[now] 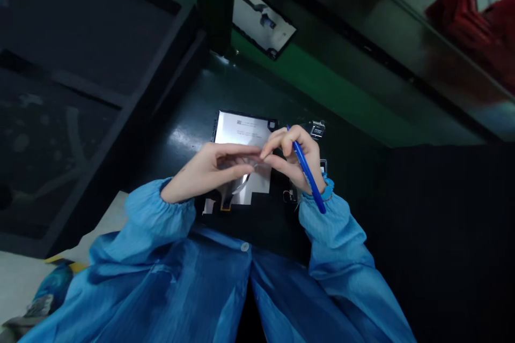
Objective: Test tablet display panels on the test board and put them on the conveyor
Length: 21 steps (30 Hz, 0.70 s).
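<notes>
A flat silver panel (243,129) with a small printed label lies on the dark worktop in front of me. My left hand (209,170) hovers over it, fingers stretched toward my right hand, holding a thin clear film strip (243,161). My right hand (290,154) pinches the same strip at its fingertips and also grips a blue pen (309,174), which points down along the wrist. A curled ribbon cable (238,188) shows under my hands at the panel's near edge. Both arms wear blue sleeves.
Dark trays (80,64) fill the left side. A green belt (338,91) runs diagonally behind the panel, with another panel part (261,24) lying on it farther back. Red items (478,16) sit on a shelf at top right. Small components (317,129) lie right of the panel.
</notes>
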Each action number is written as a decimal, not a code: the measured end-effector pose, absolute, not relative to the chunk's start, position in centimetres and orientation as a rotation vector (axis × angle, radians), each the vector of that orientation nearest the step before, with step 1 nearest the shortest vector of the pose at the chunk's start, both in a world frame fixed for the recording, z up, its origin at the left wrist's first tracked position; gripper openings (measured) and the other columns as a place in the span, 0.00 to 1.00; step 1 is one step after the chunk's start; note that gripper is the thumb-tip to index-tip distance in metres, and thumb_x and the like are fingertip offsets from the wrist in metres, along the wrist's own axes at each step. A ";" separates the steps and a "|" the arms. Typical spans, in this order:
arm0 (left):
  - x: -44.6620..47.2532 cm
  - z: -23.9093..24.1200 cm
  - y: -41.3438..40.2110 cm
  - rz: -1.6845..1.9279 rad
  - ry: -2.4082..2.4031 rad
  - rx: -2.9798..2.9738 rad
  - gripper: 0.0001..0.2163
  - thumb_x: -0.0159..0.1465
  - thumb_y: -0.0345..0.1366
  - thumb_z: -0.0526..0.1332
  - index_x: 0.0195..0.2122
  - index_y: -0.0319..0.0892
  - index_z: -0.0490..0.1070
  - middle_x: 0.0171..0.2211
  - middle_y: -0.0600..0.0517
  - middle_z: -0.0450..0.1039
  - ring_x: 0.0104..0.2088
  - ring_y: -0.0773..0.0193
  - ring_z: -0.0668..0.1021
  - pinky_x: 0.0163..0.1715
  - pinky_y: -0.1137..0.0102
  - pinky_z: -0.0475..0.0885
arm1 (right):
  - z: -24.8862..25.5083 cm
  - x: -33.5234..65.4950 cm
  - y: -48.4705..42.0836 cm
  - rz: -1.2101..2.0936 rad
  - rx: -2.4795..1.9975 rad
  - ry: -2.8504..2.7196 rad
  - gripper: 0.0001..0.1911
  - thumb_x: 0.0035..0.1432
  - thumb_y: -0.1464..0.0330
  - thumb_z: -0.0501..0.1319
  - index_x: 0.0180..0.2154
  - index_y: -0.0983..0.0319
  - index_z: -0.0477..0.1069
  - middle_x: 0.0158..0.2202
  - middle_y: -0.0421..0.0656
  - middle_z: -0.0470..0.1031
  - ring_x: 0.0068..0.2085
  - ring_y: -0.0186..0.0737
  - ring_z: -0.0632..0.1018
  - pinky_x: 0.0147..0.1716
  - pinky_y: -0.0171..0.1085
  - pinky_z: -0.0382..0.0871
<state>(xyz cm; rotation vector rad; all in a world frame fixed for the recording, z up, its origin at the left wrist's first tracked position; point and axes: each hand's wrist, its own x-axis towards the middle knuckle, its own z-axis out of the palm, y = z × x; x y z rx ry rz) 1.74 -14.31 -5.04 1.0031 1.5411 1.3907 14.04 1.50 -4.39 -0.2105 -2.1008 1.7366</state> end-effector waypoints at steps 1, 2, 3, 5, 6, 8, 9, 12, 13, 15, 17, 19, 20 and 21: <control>2.0 -4.7 -13.6 1.349 1.388 0.980 0.14 0.61 0.39 0.67 0.46 0.39 0.79 0.31 0.50 0.81 0.32 0.62 0.81 0.35 0.69 0.78 | -4.0 15.0 1.6 1.715 -0.200 -2.097 0.20 0.56 0.61 0.70 0.28 0.57 0.58 0.30 0.38 0.79 0.35 0.38 0.78 0.42 0.43 0.75; 2.4 -4.6 -13.0 1.320 1.298 0.956 0.12 0.61 0.38 0.68 0.44 0.40 0.80 0.31 0.50 0.81 0.31 0.62 0.81 0.34 0.70 0.78 | -3.8 16.1 1.6 1.697 -0.208 -2.093 0.19 0.56 0.60 0.70 0.29 0.57 0.59 0.31 0.39 0.79 0.35 0.38 0.78 0.41 0.42 0.75; 2.9 -4.5 -12.6 1.299 1.273 0.941 0.11 0.61 0.37 0.68 0.43 0.40 0.81 0.32 0.50 0.82 0.31 0.63 0.82 0.34 0.71 0.77 | -3.8 17.2 1.8 1.674 -0.235 -2.095 0.17 0.57 0.60 0.69 0.31 0.57 0.61 0.33 0.40 0.80 0.36 0.39 0.79 0.40 0.42 0.75; 4.0 -5.0 -12.0 1.276 1.381 0.982 0.09 0.61 0.36 0.67 0.42 0.40 0.81 0.35 0.49 0.82 0.32 0.62 0.82 0.33 0.71 0.77 | -4.3 19.8 2.5 1.551 -0.362 -2.139 0.13 0.60 0.61 0.67 0.36 0.57 0.65 0.40 0.43 0.81 0.42 0.41 0.80 0.43 0.44 0.75; 4.5 -5.3 -11.8 1.265 1.480 1.044 0.09 0.62 0.36 0.67 0.42 0.40 0.81 0.36 0.49 0.82 0.33 0.62 0.81 0.33 0.70 0.76 | -4.8 21.1 2.9 1.435 -0.453 -2.194 0.11 0.61 0.61 0.66 0.39 0.57 0.66 0.44 0.44 0.80 0.45 0.43 0.80 0.47 0.45 0.75; 5.5 -6.2 -11.5 1.213 1.689 1.220 0.10 0.63 0.37 0.66 0.43 0.40 0.81 0.38 0.48 0.81 0.33 0.62 0.80 0.33 0.69 0.76 | -6.2 23.7 4.0 1.143 -0.624 -2.357 0.12 0.61 0.62 0.65 0.44 0.57 0.68 0.52 0.46 0.78 0.55 0.47 0.77 0.55 0.50 0.71; 5.9 -6.7 -11.4 1.179 1.771 1.313 0.10 0.64 0.38 0.66 0.44 0.40 0.80 0.38 0.48 0.81 0.32 0.62 0.80 0.33 0.68 0.75 | -7.0 24.8 4.4 1.014 -0.674 -2.447 0.14 0.61 0.62 0.64 0.47 0.57 0.68 0.56 0.47 0.75 0.59 0.48 0.74 0.59 0.53 0.67; 7.1 -8.0 -10.9 1.059 1.919 1.537 0.11 0.66 0.38 0.63 0.45 0.38 0.79 0.37 0.47 0.80 0.31 0.62 0.79 0.32 0.68 0.75 | -9.2 26.9 4.8 0.829 -0.719 -2.618 0.19 0.63 0.62 0.62 0.54 0.57 0.66 0.63 0.48 0.69 0.67 0.50 0.64 0.67 0.59 0.53; 7.5 -8.3 -10.7 1.018 1.961 1.592 0.11 0.67 0.38 0.62 0.45 0.38 0.79 0.37 0.47 0.80 0.31 0.62 0.79 0.31 0.69 0.74 | -9.8 27.1 4.5 0.814 -0.733 -2.632 0.19 0.63 0.62 0.62 0.55 0.57 0.66 0.63 0.48 0.68 0.68 0.50 0.63 0.67 0.60 0.51; 8.1 -8.8 -10.5 0.929 2.038 1.679 0.11 0.67 0.36 0.62 0.46 0.37 0.77 0.36 0.47 0.80 0.29 0.62 0.79 0.28 0.69 0.73 | -10.3 27.3 3.5 0.796 -0.781 -2.620 0.19 0.63 0.62 0.62 0.54 0.56 0.66 0.63 0.47 0.68 0.68 0.50 0.63 0.67 0.61 0.52; 8.6 -9.1 -10.5 0.865 2.079 1.731 0.11 0.66 0.34 0.63 0.48 0.36 0.76 0.36 0.47 0.80 0.28 0.62 0.79 0.27 0.69 0.72 | -10.4 27.2 2.4 0.799 -0.814 -2.607 0.18 0.63 0.63 0.62 0.53 0.55 0.66 0.63 0.46 0.68 0.68 0.51 0.63 0.66 0.61 0.53; 8.8 -9.2 -10.6 0.846 2.080 1.759 0.10 0.66 0.34 0.63 0.46 0.37 0.76 0.36 0.48 0.80 0.28 0.62 0.79 0.27 0.70 0.72 | -10.3 27.1 1.6 0.812 -0.816 -2.601 0.17 0.63 0.64 0.62 0.53 0.55 0.66 0.63 0.45 0.69 0.68 0.50 0.63 0.66 0.60 0.54; 8.9 -9.2 -10.6 0.852 2.081 1.767 0.08 0.66 0.34 0.64 0.44 0.38 0.77 0.36 0.49 0.80 0.28 0.63 0.79 0.27 0.70 0.73 | -10.3 27.1 1.4 0.816 -0.807 -2.594 0.16 0.63 0.64 0.62 0.52 0.55 0.66 0.62 0.45 0.69 0.67 0.49 0.64 0.66 0.60 0.54; 9.0 -9.2 -10.7 0.862 2.088 1.771 0.07 0.65 0.34 0.64 0.43 0.38 0.77 0.37 0.49 0.80 0.28 0.63 0.79 0.27 0.70 0.73 | -10.3 27.1 1.4 0.817 -0.796 -2.586 0.16 0.62 0.64 0.62 0.52 0.55 0.67 0.62 0.44 0.70 0.67 0.49 0.64 0.66 0.59 0.54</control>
